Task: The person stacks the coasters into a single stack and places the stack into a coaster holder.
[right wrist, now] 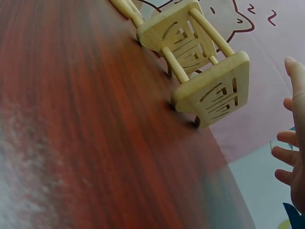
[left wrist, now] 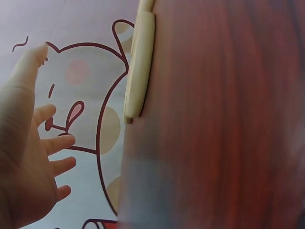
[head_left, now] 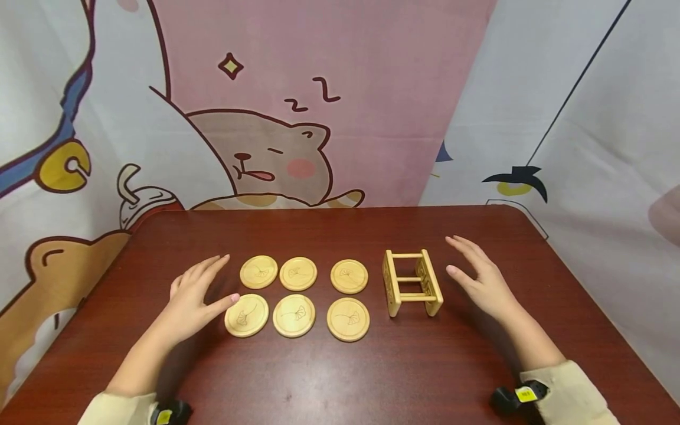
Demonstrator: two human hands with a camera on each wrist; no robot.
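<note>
Two cream sleeves (head_left: pixel 576 392) are closest to me as I watch from far away, each with a black band (head_left: pixel 527 392) at the wrist. Past them, the left hand (head_left: pixel 192 302) has its fingers spread and holds nothing. Its thumb is by the top edge of the front left coaster (head_left: pixel 247 316), and I can't tell if it touches. Five more round wooden coasters (head_left: pixel 294 316) lie flat on the shiny brown table (head_left: pixel 340 378), so they make two rows of three, with a wider gap before the last pair. Just right of that pair stands a little wooden rack (head_left: pixel 409 280), with cut-out sides joined by round bars. I see no coaster in it. The right hand (head_left: pixel 484 288) is on the rack's other side, apart from it, with its fingers spread and nothing in them. I think the rack is light, so a quick swing of the right hand to the left could tip it or bump it into the coasters. If the left thumb pushes sideways, that front coaster could slide into the next one. Thin coasters look hard to pick up, too: fingers that only press on top might just skid them over the smooth wood.
</note>
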